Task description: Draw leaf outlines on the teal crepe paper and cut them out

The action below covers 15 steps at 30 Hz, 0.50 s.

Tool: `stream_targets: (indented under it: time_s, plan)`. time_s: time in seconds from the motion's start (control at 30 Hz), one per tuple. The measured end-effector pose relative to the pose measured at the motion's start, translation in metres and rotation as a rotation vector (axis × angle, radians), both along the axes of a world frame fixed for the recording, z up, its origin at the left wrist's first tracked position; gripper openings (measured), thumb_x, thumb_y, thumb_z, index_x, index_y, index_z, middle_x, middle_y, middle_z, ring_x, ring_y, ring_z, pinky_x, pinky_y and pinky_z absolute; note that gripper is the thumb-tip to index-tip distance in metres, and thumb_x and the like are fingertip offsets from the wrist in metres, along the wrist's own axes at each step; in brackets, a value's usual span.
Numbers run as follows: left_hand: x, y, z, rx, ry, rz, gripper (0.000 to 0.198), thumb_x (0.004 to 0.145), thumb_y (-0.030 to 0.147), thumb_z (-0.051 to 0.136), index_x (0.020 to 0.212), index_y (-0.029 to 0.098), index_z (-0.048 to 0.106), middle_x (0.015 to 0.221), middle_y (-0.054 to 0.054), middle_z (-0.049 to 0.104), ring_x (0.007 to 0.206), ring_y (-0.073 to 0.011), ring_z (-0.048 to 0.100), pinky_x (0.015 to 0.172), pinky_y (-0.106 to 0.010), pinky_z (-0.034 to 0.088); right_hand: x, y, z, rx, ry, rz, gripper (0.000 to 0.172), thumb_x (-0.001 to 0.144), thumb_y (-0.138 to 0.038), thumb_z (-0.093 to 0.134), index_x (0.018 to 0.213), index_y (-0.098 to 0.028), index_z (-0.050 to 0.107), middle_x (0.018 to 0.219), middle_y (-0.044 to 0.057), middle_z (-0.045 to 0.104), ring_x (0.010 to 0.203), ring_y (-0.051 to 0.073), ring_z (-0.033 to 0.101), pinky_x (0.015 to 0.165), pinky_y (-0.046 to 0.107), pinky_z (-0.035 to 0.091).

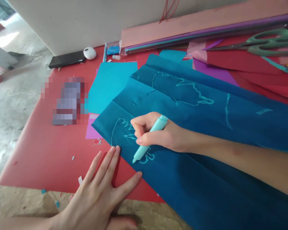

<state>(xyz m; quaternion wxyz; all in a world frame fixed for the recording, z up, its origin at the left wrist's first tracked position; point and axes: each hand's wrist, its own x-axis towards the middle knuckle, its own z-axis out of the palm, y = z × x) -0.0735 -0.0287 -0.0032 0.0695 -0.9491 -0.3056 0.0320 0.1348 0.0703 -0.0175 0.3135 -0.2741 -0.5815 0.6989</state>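
Note:
My right hand (156, 132) grips a light turquoise marker (150, 140), its tip pointing down-left close to the near edge of a large dark blue sheet (194, 179). Pale outlines of wavy, jagged shapes are drawn on the sheet, some of them partly hidden behind the hand. Creases run along the sheet's length. My left hand (105, 185) lies spread, with its fingertips at the sheet's lower left edge and on the red surface (45, 153).
Green-handled scissors (266, 43) lie at the back right among coloured paper scraps. A bright blue sheet (112, 83), a black phone (67, 59) and a white oval object (89, 53) lie further back. Wrapped paper rolls (206, 32) rest along the wall. One item at left is pixelated.

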Motion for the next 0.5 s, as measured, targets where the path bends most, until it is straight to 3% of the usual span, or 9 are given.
stream_targets:
  time_s: [0.1,0.5]
  plan:
    - [-0.0006,-0.0007,-0.0003,-0.014,-0.003,0.011,0.082,0.08,0.074,0.034,0.145,0.028,0.018,0.138,-0.017,0.042,0.132,-0.0361,0.031,0.099,-0.046,0.032,0.0019,-0.0016,0.0007,-0.034,0.006,0.001,0.023,0.059,-0.012,0.048,0.048,-0.02,0.03,0.045,-0.009,0.029,0.042,0.004,0.025,0.037,0.019,0.018]
    - [-0.0007,0.0002,-0.0015,0.007,0.003,-0.001,0.082,0.08,0.072,0.038,0.145,0.027,0.017,0.136,-0.016,0.045,0.134,-0.0344,0.029,0.102,-0.045,0.027,0.0021,-0.0021,-0.0012,-0.037,0.026,-0.05,0.023,0.058,-0.013,0.046,0.047,-0.02,0.027,0.044,-0.009,0.026,0.041,0.004,0.025,0.038,0.021,0.017]
